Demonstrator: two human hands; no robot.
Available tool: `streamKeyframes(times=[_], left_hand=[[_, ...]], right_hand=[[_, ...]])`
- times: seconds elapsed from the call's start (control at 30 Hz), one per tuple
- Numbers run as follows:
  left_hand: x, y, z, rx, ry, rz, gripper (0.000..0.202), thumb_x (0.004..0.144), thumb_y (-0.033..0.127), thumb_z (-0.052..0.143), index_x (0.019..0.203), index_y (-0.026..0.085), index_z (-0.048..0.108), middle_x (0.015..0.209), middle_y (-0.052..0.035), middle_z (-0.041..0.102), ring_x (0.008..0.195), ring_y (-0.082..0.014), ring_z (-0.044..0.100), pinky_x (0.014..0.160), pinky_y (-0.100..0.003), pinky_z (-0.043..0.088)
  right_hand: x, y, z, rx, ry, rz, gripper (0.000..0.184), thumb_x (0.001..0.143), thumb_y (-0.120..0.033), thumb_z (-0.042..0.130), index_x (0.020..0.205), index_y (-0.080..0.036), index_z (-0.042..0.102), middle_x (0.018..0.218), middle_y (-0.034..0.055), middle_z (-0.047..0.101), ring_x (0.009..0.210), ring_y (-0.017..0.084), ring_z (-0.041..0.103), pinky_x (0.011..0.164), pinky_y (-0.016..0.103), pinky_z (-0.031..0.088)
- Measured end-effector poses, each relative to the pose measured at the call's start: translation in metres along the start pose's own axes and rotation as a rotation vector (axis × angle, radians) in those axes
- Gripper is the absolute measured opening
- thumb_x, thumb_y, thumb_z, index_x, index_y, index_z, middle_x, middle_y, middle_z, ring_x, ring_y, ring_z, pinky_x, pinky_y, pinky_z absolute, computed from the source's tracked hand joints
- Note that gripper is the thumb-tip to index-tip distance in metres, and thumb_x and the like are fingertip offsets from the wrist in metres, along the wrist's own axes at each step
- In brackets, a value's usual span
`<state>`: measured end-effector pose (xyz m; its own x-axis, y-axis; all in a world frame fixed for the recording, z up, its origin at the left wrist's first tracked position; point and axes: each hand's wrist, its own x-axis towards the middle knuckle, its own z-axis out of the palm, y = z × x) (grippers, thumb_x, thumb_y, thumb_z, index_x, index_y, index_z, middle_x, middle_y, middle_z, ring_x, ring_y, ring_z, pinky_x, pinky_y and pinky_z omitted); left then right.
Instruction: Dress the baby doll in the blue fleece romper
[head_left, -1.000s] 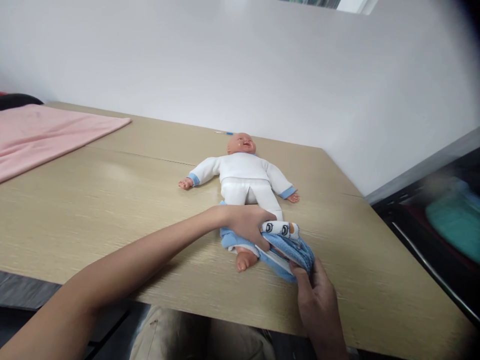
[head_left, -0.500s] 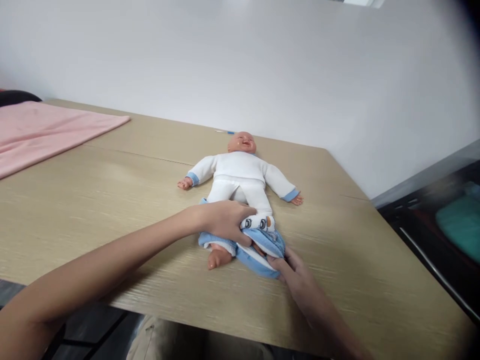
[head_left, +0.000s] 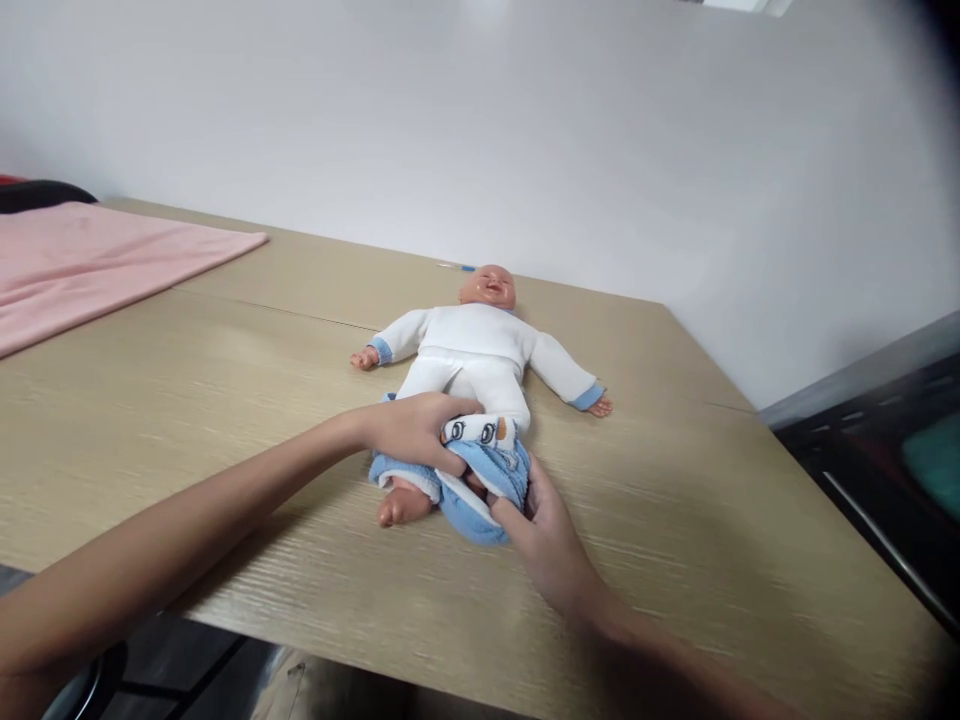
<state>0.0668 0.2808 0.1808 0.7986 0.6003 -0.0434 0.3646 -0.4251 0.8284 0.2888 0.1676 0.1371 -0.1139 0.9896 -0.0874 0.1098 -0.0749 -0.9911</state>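
A baby doll (head_left: 480, 345) in a white suit with blue cuffs lies on its back on the wooden table (head_left: 225, 400), head toward the wall. Blue trousers (head_left: 487, 480) with a white band showing cartoon eyes are bunched over its lower legs. My left hand (head_left: 409, 430) grips the waistband on the doll's left leg side. My right hand (head_left: 540, 525) pinches the bunched blue cloth at the other leg. One bare foot (head_left: 397, 505) sticks out below the cloth.
A pink cloth (head_left: 82, 265) lies spread at the table's far left, next to a dark chair back (head_left: 37, 192). A white wall stands behind the table. A dark cabinet or shelf (head_left: 877, 440) with something teal in it is at the right.
Both hands have drawn the blue trousers further up the doll's legs toward its body. My right hand has moved up and left with the cloth. The view has shifted slightly.
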Motion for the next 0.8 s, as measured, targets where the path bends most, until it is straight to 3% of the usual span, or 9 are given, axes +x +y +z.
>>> streamKeyframes(times=[0.2, 0.5, 0.8], left_hand=[[-0.001, 0.002, 0.002, -0.011, 0.015, 0.007, 0.036, 0.074, 0.029, 0.080, 0.105, 0.019, 0.064, 0.092, 0.0027, 0.062, 0.082, -0.0172, 0.057, 0.070, -0.028, 0.044], [-0.006, 0.006, 0.006, -0.112, 0.024, 0.021, 0.040, 0.077, 0.028, 0.079, 0.113, 0.019, 0.063, 0.095, 0.0023, 0.061, 0.087, -0.0179, 0.058, 0.073, -0.029, 0.045], [-0.007, 0.001, 0.004, -0.112, 0.049, 0.063, 0.038, 0.075, 0.025, 0.080, 0.107, 0.020, 0.060, 0.095, 0.0037, 0.057, 0.088, -0.0169, 0.056, 0.076, -0.028, 0.044]], right_hand=[[-0.009, 0.003, -0.001, -0.074, 0.029, -0.022, 0.054, 0.083, -0.026, 0.070, 0.137, -0.028, 0.065, 0.131, 0.0048, 0.078, 0.120, 0.029, 0.074, 0.109, 0.046, 0.059], [-0.010, 0.002, 0.001, -0.064, 0.092, -0.005, 0.041, 0.091, -0.041, 0.069, 0.129, -0.025, 0.064, 0.116, 0.0061, 0.078, 0.108, 0.028, 0.074, 0.095, 0.042, 0.063], [-0.005, 0.017, -0.004, -0.100, 0.079, -0.080, 0.034, 0.085, -0.032, 0.072, 0.117, -0.025, 0.062, 0.111, 0.0056, 0.073, 0.106, 0.026, 0.072, 0.095, 0.042, 0.062]])
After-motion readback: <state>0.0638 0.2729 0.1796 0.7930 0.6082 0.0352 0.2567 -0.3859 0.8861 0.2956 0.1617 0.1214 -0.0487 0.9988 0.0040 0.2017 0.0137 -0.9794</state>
